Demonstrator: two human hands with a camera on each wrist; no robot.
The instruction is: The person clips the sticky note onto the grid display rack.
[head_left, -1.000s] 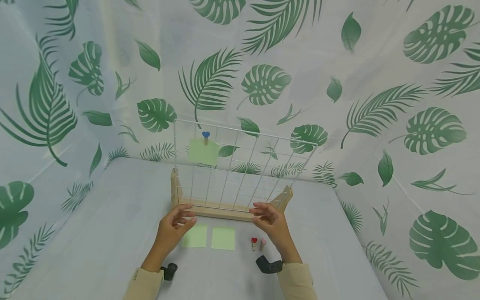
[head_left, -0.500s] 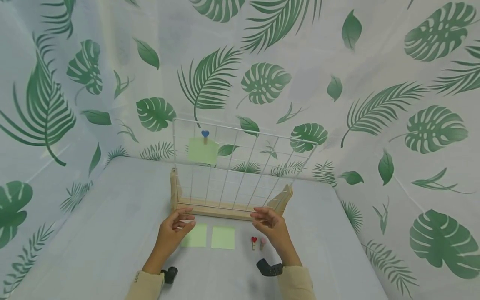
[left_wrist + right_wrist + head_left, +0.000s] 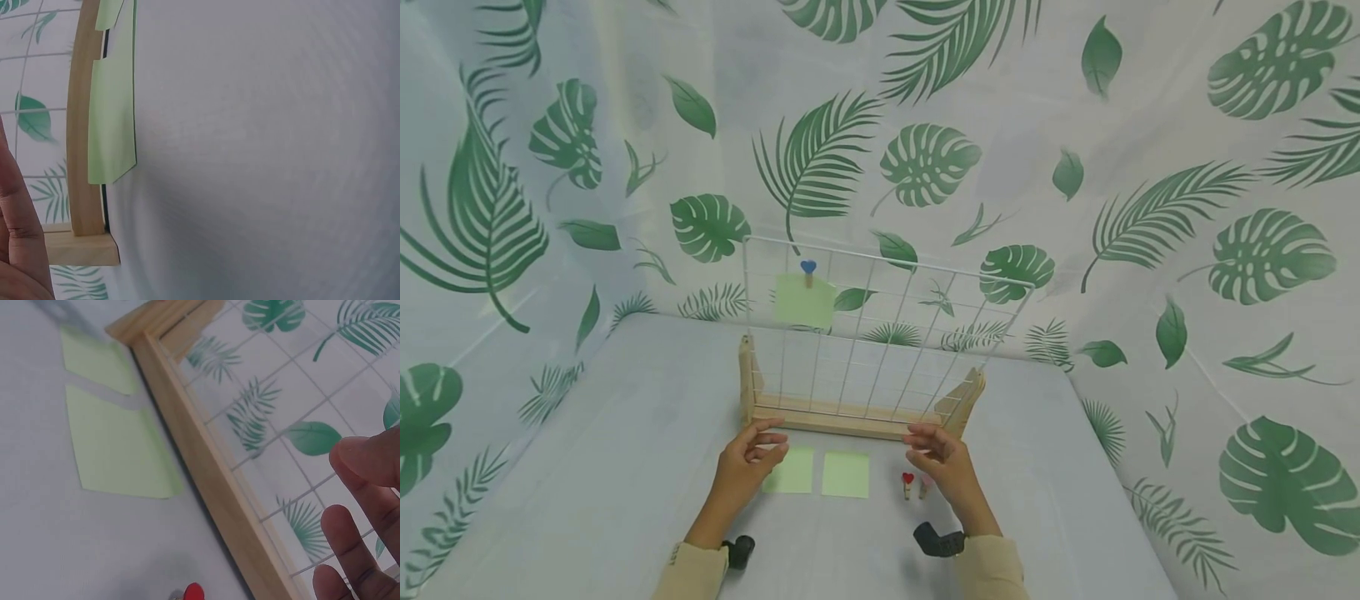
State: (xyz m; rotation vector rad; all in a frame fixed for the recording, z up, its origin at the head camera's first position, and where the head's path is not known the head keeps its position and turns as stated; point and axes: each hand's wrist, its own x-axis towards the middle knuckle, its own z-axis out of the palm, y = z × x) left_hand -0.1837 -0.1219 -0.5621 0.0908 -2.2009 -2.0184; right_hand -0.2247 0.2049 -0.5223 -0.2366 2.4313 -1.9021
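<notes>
My left hand hovers beside the left of two pale green sticky notes, its fingers loosely bent and holding nothing. Over to the right, my right hand is likewise relaxed and holds nothing. Near it lie two small wooden clothespins, one with a red heart and one with a pink heart, the pink one partly covered by the hand. The second sticky note lies between the hands. Behind them stands a white wire grid, where a blue-heart clothespin holds up another green note.
A wooden base with side supports carries the grid on a white-covered table. Leaf-printed curtains enclose the back and sides. Each wrist bears a black camera, such as the right one.
Both hands have drawn back slightly toward the person, away from the wooden base. The notes, clothespins and grid stay in place.
</notes>
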